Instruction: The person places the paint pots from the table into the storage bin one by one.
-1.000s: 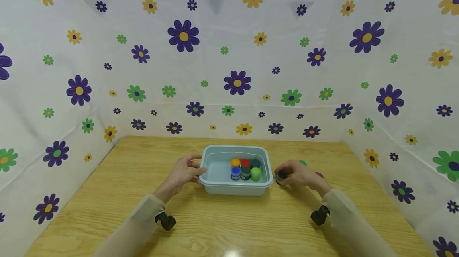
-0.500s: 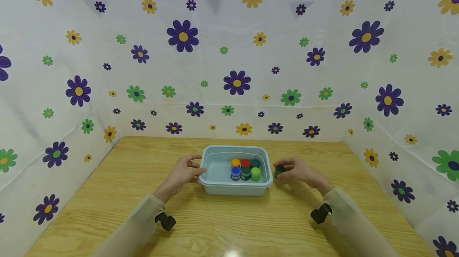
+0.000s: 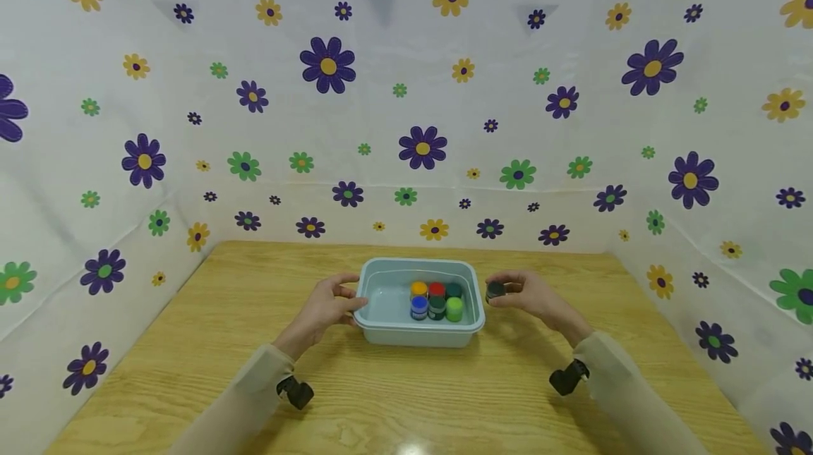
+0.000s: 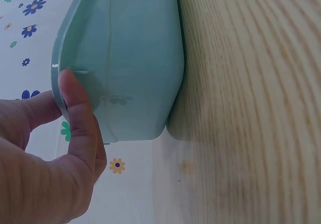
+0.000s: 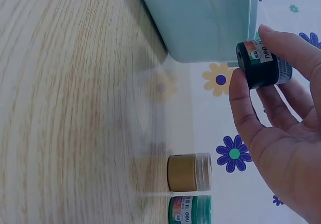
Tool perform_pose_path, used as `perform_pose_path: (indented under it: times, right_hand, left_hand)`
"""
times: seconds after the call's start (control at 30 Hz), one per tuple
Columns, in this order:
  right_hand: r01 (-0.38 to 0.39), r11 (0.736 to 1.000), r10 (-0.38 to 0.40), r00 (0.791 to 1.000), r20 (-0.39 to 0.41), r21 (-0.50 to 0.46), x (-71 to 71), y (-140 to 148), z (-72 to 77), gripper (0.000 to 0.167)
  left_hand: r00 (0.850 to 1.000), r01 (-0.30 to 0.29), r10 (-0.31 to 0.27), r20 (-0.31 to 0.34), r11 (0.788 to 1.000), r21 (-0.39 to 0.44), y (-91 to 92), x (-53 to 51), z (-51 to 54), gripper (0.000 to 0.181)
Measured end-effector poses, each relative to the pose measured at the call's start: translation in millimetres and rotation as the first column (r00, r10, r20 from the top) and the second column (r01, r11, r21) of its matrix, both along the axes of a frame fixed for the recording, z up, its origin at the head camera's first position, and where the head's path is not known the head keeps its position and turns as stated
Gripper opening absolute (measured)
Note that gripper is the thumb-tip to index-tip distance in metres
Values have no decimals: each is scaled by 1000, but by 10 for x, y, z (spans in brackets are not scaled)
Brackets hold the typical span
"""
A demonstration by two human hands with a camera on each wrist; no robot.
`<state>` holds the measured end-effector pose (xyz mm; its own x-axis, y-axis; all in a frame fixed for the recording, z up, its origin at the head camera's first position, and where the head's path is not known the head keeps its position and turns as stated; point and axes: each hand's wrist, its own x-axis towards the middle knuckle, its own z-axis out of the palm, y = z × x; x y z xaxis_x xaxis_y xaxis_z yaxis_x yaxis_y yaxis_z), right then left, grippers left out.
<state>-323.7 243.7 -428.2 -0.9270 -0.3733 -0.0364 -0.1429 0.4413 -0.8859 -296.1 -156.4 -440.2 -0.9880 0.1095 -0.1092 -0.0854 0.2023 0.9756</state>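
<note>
A light blue bin (image 3: pixel 406 336) stands on the table with several small paint jars in its right half: orange, red, dark teal, blue, dark green and light green (image 3: pixel 454 309). The left hand (image 3: pixel 320 310) grips the bin's left rim (image 4: pixel 56 58), thumb on one side and fingers on the other. Just right of the bin, the right hand (image 3: pixel 536 300) pinches a dark jar (image 3: pixel 495 290) between thumb and fingers. The right wrist view shows this dark green jar (image 5: pixel 258 63) held off the table, tilted sideways in that view, close to the bin's wall.
In the right wrist view, a gold-brown jar (image 5: pixel 182 173) and a green jar (image 5: pixel 183 210) stand on the wooden table (image 3: pixel 406 398). Flower-patterned white sheeting (image 3: pixel 381 109) rises behind the table and at both sides.
The right hand has raised the dark jar slightly and moved it a little away from the person, beside the bin. The left hand keeps its grip on the rim.
</note>
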Motion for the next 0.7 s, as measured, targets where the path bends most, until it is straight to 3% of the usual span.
perform_pose_path:
  times: [0.3, 0.53, 0.7]
  right_hand:
    - [37, 999, -37, 999, -21, -7, 12, -74, 64, 56]
    - [66, 997, -66, 998, -11, -39, -3, -148, 107, 54]
    - [65, 997, -66, 997, -33, -38, -27, -199, 151, 58]
  left_hand:
    - [1000, -18, 17, 7, 1000, 4, 9, -21, -46, 52]
    - [1000, -24, 24, 5, 1000, 1, 13, 26, -25, 53]
    - [1000, -19, 19, -11, 1000, 5, 16, 1, -12, 54]
